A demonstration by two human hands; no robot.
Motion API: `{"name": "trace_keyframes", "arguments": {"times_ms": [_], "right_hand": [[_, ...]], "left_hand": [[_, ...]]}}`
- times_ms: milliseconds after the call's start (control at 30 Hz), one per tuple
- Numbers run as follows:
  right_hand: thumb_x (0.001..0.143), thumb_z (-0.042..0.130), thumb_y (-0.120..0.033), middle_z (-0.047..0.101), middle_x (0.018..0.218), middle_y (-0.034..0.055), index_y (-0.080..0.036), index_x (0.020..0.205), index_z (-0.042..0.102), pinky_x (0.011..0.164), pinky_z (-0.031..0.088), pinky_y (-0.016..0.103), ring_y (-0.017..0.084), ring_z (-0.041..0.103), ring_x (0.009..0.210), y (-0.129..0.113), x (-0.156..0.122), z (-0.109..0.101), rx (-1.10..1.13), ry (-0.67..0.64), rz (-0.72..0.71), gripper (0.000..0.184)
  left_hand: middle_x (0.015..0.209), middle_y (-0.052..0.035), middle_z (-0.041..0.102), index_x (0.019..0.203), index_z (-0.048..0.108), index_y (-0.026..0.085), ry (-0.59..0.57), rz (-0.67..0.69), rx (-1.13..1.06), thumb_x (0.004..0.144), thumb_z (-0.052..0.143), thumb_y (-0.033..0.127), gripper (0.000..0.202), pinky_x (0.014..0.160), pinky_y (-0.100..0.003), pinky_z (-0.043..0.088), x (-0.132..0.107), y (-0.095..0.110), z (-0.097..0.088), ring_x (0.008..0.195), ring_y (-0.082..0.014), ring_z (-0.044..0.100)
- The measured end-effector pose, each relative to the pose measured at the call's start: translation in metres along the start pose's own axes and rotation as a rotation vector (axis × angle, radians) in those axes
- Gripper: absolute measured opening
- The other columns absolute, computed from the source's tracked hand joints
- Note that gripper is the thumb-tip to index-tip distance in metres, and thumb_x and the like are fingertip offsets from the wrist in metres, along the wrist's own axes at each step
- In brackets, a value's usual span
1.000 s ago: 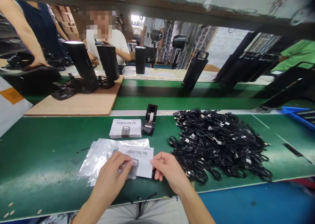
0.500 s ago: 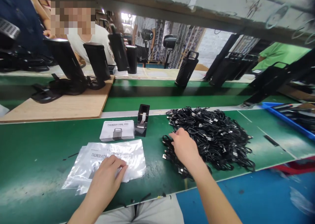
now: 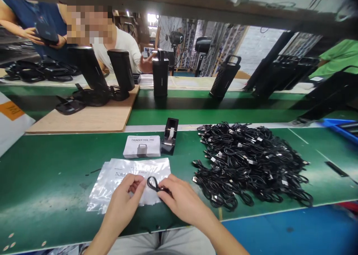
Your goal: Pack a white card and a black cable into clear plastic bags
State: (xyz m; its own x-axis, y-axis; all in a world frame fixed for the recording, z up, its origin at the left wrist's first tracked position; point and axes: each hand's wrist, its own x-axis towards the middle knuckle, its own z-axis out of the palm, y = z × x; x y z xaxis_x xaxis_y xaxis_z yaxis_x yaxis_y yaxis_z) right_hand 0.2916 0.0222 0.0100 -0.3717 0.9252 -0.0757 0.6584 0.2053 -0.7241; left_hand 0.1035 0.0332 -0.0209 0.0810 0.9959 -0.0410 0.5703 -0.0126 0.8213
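Small black cable loop [image 3: 160, 190]

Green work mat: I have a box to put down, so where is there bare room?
Bare green mat lies left of the plastic bags, and more right of the black cable pile. It is crowded over the bags, where the right hand holds a looped black cable near the left hand, below the tape dispenser.
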Motion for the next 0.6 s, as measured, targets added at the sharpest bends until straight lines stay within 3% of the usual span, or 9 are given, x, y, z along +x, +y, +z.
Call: {"name": "trace_keyframes", "arguments": {"times_ms": [133,333,433,500,600], "right_hand": [[0.081,0.053,-0.024,0.062,0.083,0.0036,-0.022,0.088,0.066,0.069,0.040,0.025,0.018,0.058,0.080,-0.003,0.010,0.003,-0.119,-0.023,-0.013,0.015],[0.075,0.055,-0.017,0.067,0.083,0.0060,-0.016,0.091,0.065,0.070,0.042,0.026,0.018,0.061,0.075,-0.014,0.035,0.018,0.089,0.160,0.137,0.019],[0.085,0.039,-0.024,0.066,0.077,0.0027,-0.017,0.102,0.061,0.053,0.042,0.022,0.012,0.060,0.055,-0.021,0.038,0.019,0.397,0.026,0.137,0.029],[0.089,0.032,-0.031,0.066,0.084,0.0020,-0.019,0.107,0.059,0.048,0.040,0.020,0.011,0.059,0.053,-0.027,0.035,0.010,0.517,-0.075,0.098,0.035],[0.085,0.044,-0.037,0.065,0.090,0.0005,-0.021,0.103,0.063,0.060,0.042,0.022,0.015,0.058,0.071,-0.041,0.031,-0.008,0.394,-0.112,-0.033,0.031]], "left_hand": [[0.074,0.0001,0.054,0.079,0.053,0.020,0.019,-0.034,-0.159,0.080,0.049,0.041,0.021,0.067,-0.026,0.042,0.000,0.001,0.002,0.070,-0.0159,0.053],[0.072,0.0015,0.051,0.075,0.055,0.021,-0.049,0.042,-0.191,0.081,0.048,0.037,0.019,0.065,-0.025,0.040,-0.005,0.015,0.004,0.067,-0.0140,0.050],[0.073,0.0005,0.054,0.076,0.056,0.020,-0.048,0.037,-0.218,0.081,0.048,0.036,0.019,0.066,-0.025,0.040,-0.004,0.021,-0.002,0.069,-0.0147,0.051],[0.072,0.0003,0.054,0.075,0.056,0.020,-0.019,0.032,-0.226,0.080,0.049,0.036,0.019,0.064,-0.025,0.040,-0.001,0.027,-0.010,0.068,-0.0149,0.051],[0.068,0.0012,0.053,0.072,0.055,0.019,0.034,0.046,-0.250,0.080,0.050,0.036,0.019,0.061,-0.025,0.038,0.003,0.037,-0.021,0.065,-0.0145,0.049]]}}
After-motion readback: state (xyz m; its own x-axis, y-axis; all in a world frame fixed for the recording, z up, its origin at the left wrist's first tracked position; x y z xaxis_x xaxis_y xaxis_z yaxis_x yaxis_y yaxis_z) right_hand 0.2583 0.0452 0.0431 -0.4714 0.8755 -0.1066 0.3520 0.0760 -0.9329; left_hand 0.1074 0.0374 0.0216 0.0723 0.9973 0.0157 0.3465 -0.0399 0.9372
